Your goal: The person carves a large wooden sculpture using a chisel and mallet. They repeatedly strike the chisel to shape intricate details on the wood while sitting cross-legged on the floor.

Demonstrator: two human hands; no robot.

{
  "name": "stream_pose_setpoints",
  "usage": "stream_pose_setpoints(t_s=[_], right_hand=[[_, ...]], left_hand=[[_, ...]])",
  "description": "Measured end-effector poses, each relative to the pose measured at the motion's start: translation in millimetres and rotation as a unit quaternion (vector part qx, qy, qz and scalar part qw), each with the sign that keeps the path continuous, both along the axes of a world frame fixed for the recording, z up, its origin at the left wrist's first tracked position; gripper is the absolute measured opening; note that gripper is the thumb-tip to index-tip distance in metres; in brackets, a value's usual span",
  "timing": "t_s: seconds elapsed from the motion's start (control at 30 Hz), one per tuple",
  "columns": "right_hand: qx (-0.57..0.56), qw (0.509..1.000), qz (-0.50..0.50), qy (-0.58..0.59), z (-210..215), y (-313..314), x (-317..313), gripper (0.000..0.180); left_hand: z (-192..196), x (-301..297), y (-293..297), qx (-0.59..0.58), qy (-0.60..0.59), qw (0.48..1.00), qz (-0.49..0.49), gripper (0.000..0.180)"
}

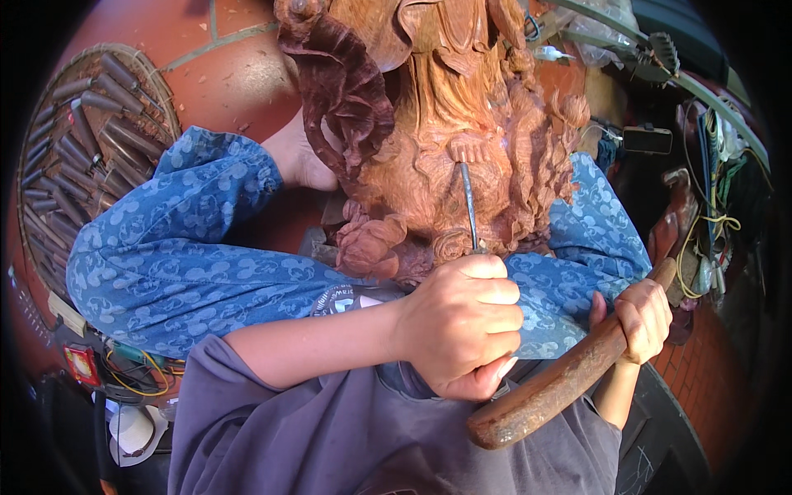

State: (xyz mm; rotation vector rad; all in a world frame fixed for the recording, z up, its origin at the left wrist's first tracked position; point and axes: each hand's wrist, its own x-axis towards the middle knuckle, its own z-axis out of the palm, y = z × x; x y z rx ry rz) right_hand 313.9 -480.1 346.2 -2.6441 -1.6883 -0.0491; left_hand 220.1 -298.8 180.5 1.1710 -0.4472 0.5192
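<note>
Here the left hand (462,326) grips a chisel (470,206) against the carving (445,124), right hand (643,318) clasping a mallet (561,384), seemingly mid-carving.

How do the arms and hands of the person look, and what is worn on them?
The left hand and right hand are bare, with no gloves, rings or watch visible. Both forearms are uncovered; a greyish-purple garment covers the body and the left upper arm.

Grey-purple pushed-up sleeves, blue patterned trousers (190,256), bare forearms.
</note>
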Motion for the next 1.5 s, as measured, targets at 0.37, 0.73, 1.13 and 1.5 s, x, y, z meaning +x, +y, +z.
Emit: stream_pose_setpoints(t_s=[0.37, 0.73, 1.13, 1.5], right_hand=[[0.004, 1.0, 0.001, 0.002, -1, 6, 0, 0.032], [0.01, 1.0, 0.027, 0.001, 11, -13, 0, 0.032], [0.024, 0.999, 0.028, -0.015, 12, -24, 1, 0.025], [0.015, 0.999, 0.027, -0.021, 21, -19, 4, 0.025]], left_hand=[[0, 3, 0, -0.012, 0.009, 1.0, -0.002, 0.015], [19, 11, 1, -0.045, 0.082, 0.995, 0.022, 0.013], [11, 11, -2, -0.045, 0.051, 0.997, 0.023, 0.01], [10, 13, 6, -0.053, 0.046, 0.998, -0.001, 0.011]])
